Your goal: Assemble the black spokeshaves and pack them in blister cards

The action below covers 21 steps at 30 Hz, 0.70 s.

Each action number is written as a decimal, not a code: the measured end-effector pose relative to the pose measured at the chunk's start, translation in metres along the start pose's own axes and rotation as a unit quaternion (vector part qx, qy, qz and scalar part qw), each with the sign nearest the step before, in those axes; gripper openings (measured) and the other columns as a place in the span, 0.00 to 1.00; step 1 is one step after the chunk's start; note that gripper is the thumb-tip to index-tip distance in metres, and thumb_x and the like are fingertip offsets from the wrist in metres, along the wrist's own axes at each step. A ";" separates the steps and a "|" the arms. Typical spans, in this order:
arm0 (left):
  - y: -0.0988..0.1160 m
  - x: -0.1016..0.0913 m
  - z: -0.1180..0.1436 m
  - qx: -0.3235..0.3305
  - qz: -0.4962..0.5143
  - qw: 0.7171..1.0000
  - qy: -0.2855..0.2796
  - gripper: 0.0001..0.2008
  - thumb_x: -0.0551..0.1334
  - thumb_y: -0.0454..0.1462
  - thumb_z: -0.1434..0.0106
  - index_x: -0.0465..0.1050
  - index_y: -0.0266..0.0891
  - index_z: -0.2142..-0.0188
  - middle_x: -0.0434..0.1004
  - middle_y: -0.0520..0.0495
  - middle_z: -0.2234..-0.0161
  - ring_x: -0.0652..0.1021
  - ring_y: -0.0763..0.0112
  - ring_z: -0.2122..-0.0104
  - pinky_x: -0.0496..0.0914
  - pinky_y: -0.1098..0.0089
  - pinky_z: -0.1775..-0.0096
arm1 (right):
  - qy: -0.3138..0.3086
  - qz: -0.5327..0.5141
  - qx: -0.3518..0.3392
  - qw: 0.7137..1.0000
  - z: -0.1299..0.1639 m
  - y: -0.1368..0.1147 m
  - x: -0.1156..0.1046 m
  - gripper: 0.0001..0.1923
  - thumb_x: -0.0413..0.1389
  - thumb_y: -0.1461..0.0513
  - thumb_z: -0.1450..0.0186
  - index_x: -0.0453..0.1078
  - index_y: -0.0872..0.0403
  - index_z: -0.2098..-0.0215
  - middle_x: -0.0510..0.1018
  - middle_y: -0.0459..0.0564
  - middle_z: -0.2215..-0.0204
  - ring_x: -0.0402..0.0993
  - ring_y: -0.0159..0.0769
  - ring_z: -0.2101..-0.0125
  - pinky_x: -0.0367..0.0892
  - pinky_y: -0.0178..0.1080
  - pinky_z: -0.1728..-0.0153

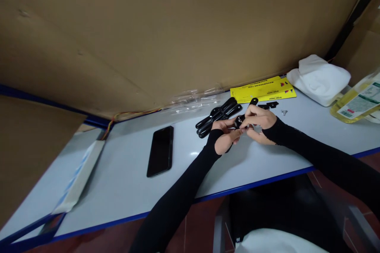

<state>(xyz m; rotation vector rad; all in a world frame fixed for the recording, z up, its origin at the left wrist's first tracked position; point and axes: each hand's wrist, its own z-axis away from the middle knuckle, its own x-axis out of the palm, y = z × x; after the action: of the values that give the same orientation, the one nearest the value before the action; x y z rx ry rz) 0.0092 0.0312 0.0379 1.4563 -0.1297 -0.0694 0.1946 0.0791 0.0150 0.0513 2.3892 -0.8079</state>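
Note:
My left hand (226, 136) and my right hand (259, 121) meet above the white table (124, 174), both in black arm sleeves. Together they pinch a small black part (240, 121) with a paddle-shaped end sticking up between them. Just behind my left hand lies a pile of long black plastic pieces (218, 115). A few small black bits (268, 105) and a tiny metal screw (284, 112) lie beyond my right hand.
A black phone (160, 150) lies face up left of my arms. Yellow cards (263, 89), clear plastic bags (192, 101), a white cloth (319, 79) and a bottle of yellow liquid (354, 104) line the back. Cardboard walls stand behind. A flat white packet (80, 174) lies at left.

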 end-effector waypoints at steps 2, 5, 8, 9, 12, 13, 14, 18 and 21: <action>-0.001 0.000 0.001 -0.002 0.007 1.000 -0.005 0.20 0.81 0.39 0.55 0.85 0.31 0.63 0.76 0.49 0.75 0.66 0.81 0.84 0.59 0.74 0.81 | 0.016 0.007 0.004 1.000 -0.001 -0.002 -0.004 0.07 0.59 0.69 0.40 0.77 0.54 0.65 0.69 0.46 0.66 0.61 0.27 0.74 0.60 0.35 0.71; -0.002 0.000 0.001 0.006 0.012 1.000 0.005 0.21 0.81 0.39 0.55 0.85 0.31 0.63 0.76 0.49 0.75 0.66 0.80 0.84 0.59 0.74 0.82 | 0.026 0.011 0.009 1.000 -0.002 -0.004 -0.010 0.15 0.56 0.70 0.41 0.77 0.53 0.57 0.69 0.46 0.64 0.59 0.28 0.74 0.60 0.34 0.72; -0.002 -0.001 0.001 0.010 0.010 1.000 0.019 0.19 0.81 0.39 0.55 0.85 0.31 0.65 0.74 0.50 0.76 0.66 0.80 0.84 0.59 0.74 0.82 | 0.009 -0.009 -0.007 1.000 -0.003 -0.006 -0.014 0.10 0.53 0.70 0.37 0.76 0.53 0.67 0.69 0.46 0.67 0.60 0.29 0.73 0.59 0.35 0.71; -0.002 -0.001 0.001 0.010 0.008 1.000 0.023 0.19 0.81 0.39 0.55 0.85 0.32 0.65 0.74 0.51 0.76 0.66 0.80 0.84 0.59 0.74 0.82 | 0.006 -0.020 0.003 1.000 -0.004 -0.007 -0.014 0.10 0.52 0.69 0.37 0.74 0.53 0.70 0.69 0.45 0.67 0.60 0.28 0.74 0.59 0.35 0.71; -0.001 -0.002 0.001 0.014 0.000 0.999 0.031 0.19 0.81 0.41 0.54 0.85 0.33 0.64 0.76 0.50 0.75 0.65 0.80 0.84 0.59 0.73 0.82 | 0.009 -0.037 0.067 0.997 -0.005 -0.011 -0.016 0.13 0.54 0.69 0.39 0.77 0.52 0.60 0.66 0.44 0.67 0.56 0.27 0.76 0.57 0.34 0.73; -0.001 -0.002 0.001 0.016 -0.003 0.999 0.030 0.19 0.81 0.41 0.53 0.85 0.33 0.63 0.77 0.49 0.74 0.65 0.80 0.84 0.60 0.73 0.81 | 0.007 -0.043 0.082 0.996 -0.005 -0.013 -0.016 0.16 0.54 0.69 0.39 0.77 0.52 0.57 0.66 0.44 0.67 0.55 0.27 0.76 0.57 0.34 0.74; -0.001 -0.002 0.001 0.019 -0.007 0.999 0.029 0.19 0.80 0.41 0.52 0.85 0.33 0.63 0.78 0.48 0.73 0.66 0.80 0.84 0.60 0.73 0.81 | 0.000 -0.056 0.089 0.994 -0.006 -0.014 -0.016 0.16 0.54 0.69 0.39 0.78 0.52 0.57 0.66 0.43 0.67 0.55 0.27 0.76 0.56 0.34 0.74; -0.002 -0.003 0.000 0.028 -0.012 0.999 0.043 0.17 0.81 0.41 0.53 0.83 0.33 0.68 0.75 0.50 0.75 0.66 0.81 0.84 0.59 0.73 0.81 | -0.024 -0.125 0.085 0.988 -0.006 -0.017 -0.015 0.10 0.54 0.69 0.38 0.77 0.54 0.70 0.66 0.44 0.69 0.56 0.26 0.76 0.54 0.34 0.76; 0.000 -0.002 0.000 0.023 -0.008 0.999 0.045 0.17 0.81 0.40 0.54 0.83 0.34 0.68 0.78 0.48 0.73 0.66 0.81 0.84 0.59 0.74 0.82 | -0.011 -0.117 0.106 0.987 -0.005 -0.017 -0.014 0.17 0.55 0.70 0.39 0.79 0.52 0.54 0.65 0.43 0.67 0.56 0.25 0.76 0.56 0.32 0.76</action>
<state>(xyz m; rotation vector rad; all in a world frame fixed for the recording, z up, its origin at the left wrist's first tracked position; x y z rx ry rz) 0.0072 0.0309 0.0374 1.5036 -0.0459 -0.0145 0.1999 0.0706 0.0355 -0.1534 2.3065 -1.1643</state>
